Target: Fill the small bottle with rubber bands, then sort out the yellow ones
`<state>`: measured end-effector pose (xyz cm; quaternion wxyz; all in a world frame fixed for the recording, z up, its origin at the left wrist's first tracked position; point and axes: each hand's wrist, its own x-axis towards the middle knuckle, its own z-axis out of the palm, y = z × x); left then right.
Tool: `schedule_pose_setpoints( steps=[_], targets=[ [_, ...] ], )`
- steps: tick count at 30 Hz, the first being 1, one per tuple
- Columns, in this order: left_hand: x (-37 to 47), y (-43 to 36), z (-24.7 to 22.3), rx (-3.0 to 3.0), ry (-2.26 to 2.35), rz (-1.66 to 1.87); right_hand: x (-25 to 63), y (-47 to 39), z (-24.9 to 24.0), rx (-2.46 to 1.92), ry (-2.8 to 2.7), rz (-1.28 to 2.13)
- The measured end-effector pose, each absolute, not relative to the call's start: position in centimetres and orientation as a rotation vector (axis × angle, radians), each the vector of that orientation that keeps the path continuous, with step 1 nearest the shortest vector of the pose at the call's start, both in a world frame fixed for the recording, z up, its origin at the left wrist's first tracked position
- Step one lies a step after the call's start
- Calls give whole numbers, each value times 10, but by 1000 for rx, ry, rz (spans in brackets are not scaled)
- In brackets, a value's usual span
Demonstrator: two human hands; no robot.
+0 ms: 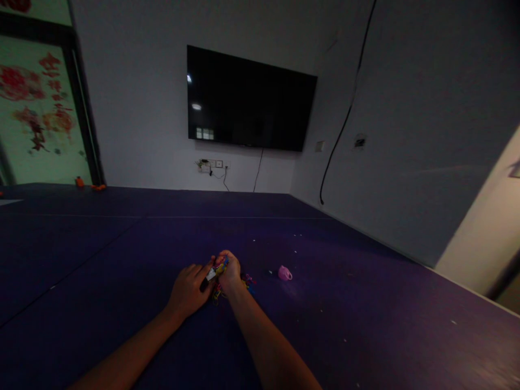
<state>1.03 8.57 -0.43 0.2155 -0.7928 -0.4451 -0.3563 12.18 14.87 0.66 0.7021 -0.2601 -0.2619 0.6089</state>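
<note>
On the purple surface, my left hand [190, 290] and my right hand [229, 270] meet near the lower middle. A small black and white object [208, 277] lies between my left hand's fingers and thumb. My right hand is curled around several small colourful pieces [221, 267], with blue and yellow ones showing. More colourful small pieces [247, 281] lie on the surface under and beside my right wrist. To the right of them rests a small pink cup-like object [285, 273] with a ring handle.
Small white scraps are scattered over the purple surface [365, 303]. A large black screen [249, 100] hangs on the far wall, with sockets and cords below. Orange objects [98, 187] lie by the door frame at the far left.
</note>
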Motion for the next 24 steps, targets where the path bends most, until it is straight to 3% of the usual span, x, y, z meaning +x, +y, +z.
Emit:
schedule_pose_setpoints(
  steps=[24],
  targets=[
    [10,88,-5,-2174,-1222,-988,119,141,6,-459,-648,1413]
  ],
)
